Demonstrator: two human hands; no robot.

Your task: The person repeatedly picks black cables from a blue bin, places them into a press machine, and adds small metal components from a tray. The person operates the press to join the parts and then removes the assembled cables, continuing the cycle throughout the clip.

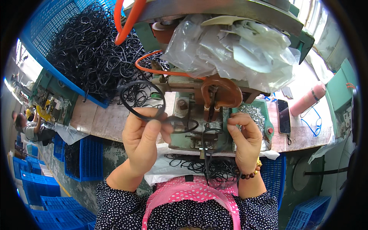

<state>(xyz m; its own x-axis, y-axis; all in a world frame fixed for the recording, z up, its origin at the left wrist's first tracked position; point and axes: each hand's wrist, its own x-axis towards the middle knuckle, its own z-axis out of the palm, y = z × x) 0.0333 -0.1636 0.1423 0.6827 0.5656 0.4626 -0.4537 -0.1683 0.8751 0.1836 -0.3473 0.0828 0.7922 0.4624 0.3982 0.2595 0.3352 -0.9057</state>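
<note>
My left hand [142,140] is closed in a pinch on a thin black cord loop [164,100]. One big ring of it rises above the fingers, and a smaller ring sticks out to the right. Close to the right side of the machine's working head is my right hand [246,136], its thumb and fingertips pressed together; whatever sits between them is too small to make out. Between the hands, another black cord loop [207,165] hangs down at the front of the small green press [180,140]. A brown curved guard [234,94] stands over the press.
A blue crate [74,86] heaped with black cord loops [96,53] stands at the back left. Small metal pieces [253,115] fill a green tray on the right, near a phone [283,117] and a pink bottle [309,99]. More loops [184,163] lie across my lap.
</note>
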